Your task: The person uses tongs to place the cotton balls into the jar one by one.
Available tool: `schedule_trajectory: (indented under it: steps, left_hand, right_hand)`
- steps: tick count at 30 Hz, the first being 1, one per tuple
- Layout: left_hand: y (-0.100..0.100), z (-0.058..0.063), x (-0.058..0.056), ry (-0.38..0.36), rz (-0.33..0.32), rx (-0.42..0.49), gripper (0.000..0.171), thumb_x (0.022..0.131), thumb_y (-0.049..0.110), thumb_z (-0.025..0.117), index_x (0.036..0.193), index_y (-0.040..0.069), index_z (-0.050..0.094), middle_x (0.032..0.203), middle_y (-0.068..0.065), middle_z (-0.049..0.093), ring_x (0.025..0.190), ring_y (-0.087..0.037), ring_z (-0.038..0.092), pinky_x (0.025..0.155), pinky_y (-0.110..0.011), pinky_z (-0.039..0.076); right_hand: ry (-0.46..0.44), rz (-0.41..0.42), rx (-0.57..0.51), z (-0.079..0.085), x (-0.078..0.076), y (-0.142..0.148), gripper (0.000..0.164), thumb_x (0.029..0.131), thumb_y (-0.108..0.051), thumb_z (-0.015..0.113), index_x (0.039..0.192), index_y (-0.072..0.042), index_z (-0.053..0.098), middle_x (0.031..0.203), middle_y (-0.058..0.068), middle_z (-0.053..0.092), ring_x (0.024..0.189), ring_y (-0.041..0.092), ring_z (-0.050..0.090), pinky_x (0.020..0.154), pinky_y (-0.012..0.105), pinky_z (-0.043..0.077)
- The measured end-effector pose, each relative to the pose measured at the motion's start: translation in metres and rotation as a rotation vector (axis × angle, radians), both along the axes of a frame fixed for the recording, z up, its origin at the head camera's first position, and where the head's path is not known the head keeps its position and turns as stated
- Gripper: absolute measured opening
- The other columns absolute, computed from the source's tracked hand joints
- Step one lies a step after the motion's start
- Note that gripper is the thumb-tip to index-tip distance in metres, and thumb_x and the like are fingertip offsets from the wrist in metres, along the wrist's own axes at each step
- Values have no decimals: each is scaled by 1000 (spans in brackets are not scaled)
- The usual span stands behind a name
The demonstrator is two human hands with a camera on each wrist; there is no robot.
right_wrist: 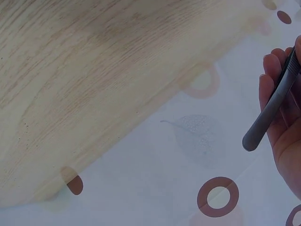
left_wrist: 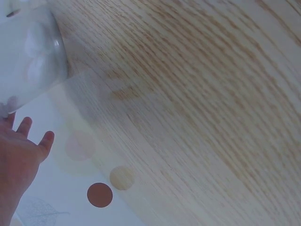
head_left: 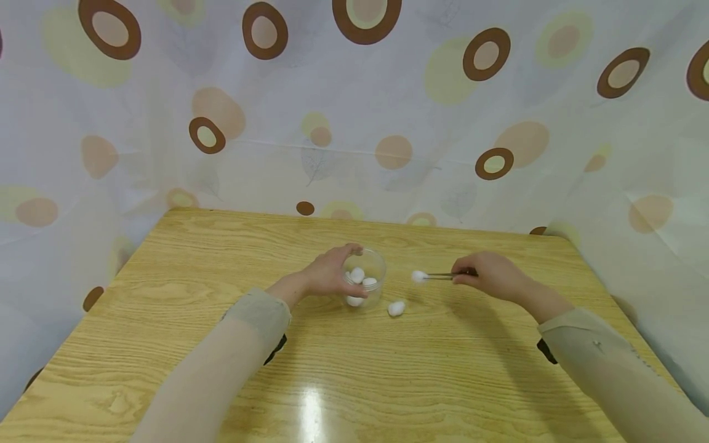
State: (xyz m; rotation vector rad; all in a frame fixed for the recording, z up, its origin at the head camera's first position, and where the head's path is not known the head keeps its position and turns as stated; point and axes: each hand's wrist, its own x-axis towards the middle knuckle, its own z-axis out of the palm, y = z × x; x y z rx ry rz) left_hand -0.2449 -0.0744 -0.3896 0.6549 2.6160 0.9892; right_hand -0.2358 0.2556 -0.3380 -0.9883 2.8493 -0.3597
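My left hand (head_left: 327,272) grips a clear plastic jar (head_left: 378,263) around its side, thumb near and fingers on the far side. Several white cotton balls (head_left: 357,275) lie inside the jar. In the left wrist view, the jar (left_wrist: 23,61) fills the upper left corner, with some fingers of the left hand (left_wrist: 21,155) spread below it. My right hand (head_left: 495,277) pinches metal tweezers (head_left: 440,276), which point left with a cotton ball (head_left: 418,276) at their tips. The right wrist view shows the rounded back end of the tweezers (right_wrist: 265,117) protruding from the right hand (right_wrist: 289,141).
Another cotton ball (head_left: 396,308) lies on the wooden table (head_left: 343,381), just right of the jar. Patterned white cloth (head_left: 354,111) with brown rings rises behind the table and along both sides.
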Motion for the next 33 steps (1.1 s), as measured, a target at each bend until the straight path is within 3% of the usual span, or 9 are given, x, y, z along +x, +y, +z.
schedule_trajectory:
  steps: [17,26,33]
  left_hand:
    - [1,2,1,5,2,-14,92,73,44,77,146,16,28,147,1,39,137,-24,34,109,-46,31]
    - [0,-1,0,8,-3,-6,92,72,43,78,145,16,29,146,1,39,137,-24,33,109,-47,30]
    - [0,-2,-2,15,-9,-2,91,73,44,77,145,16,29,146,0,40,136,-24,34,109,-47,30]
  right_hand:
    - [37,13,-25,21,-3,-14,8,88,-18,64,88,-11,69,72,-7,62,58,3,44,54,23,37]
    - [102,63,-25,28,-7,-29,6,87,-18,65,88,-14,70,81,-2,68,64,3,53,61,28,45]
    - [103,73,-29,31,-10,-39,9,88,-20,64,91,-13,70,83,-2,69,66,5,56,61,29,46]
